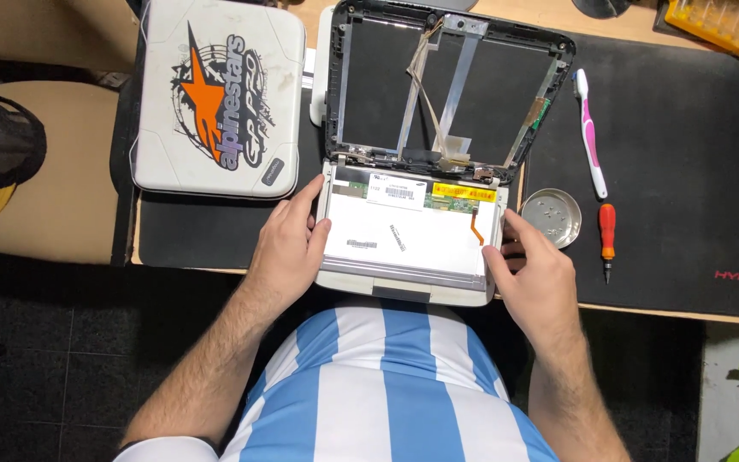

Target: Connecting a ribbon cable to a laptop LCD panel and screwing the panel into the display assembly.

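A small white laptop (404, 293) lies opened up at the desk's near edge. Its bare lid shell (446, 85) stands open behind, with flat cables and metal strips showing inside. A detached screen panel (408, 227) lies face down over the laptop's base, silver-backed with stickers and an orange ribbon cable. My left hand (288, 248) grips the panel's left edge, thumb on top. My right hand (532, 274) holds the panel's right edge with the fingertips.
A white case with an orange and black star graphic (215, 94) lies to the left. Right of the laptop sit a small round metal dish (552, 216), an orange-handled screwdriver (607, 239) and a pink and white toothbrush (590, 133) on a black desk mat (686, 171). A yellow organiser box (716, 21) is at the top right.
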